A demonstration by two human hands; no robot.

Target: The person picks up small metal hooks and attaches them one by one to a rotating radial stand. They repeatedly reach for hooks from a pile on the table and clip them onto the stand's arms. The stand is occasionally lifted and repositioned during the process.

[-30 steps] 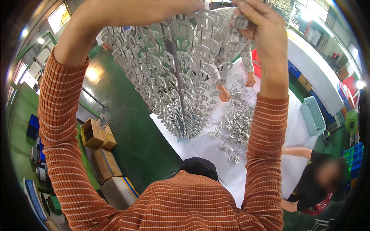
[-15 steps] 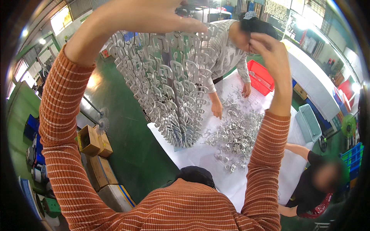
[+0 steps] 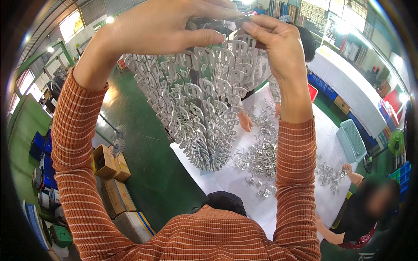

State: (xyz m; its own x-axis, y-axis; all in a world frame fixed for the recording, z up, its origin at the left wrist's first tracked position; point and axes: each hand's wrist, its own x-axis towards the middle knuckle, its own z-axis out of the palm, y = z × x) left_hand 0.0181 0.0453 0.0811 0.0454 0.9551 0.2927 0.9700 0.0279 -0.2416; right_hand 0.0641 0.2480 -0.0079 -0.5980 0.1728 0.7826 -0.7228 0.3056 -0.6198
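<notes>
A tall hanging rack (image 3: 191,93) is loaded with tier upon tier of silver buckle-like metal pieces and narrows toward the table. At its top, my left hand (image 3: 161,26) is raised with fingers stretched out and the thumb apart, among the uppermost pieces. My right hand (image 3: 283,45) comes in from the other side, thumb and fingers pinched on a small grey metal piece (image 3: 246,18). The fingertips of both hands nearly meet there. My left hand hides part of the rack's top.
A white table (image 3: 196,174) bears a heap of metal pieces (image 3: 261,161) and a smaller pile (image 3: 328,174). One person reaches over the table behind the rack; another, in black (image 3: 370,209), sits at the right. A pale blue basket (image 3: 352,141) and cardboard boxes (image 3: 104,161) flank the table.
My right hand has moved left and up to the rack's top, beside my left hand. The person in black has shifted, with a hand now at the smaller pile.
</notes>
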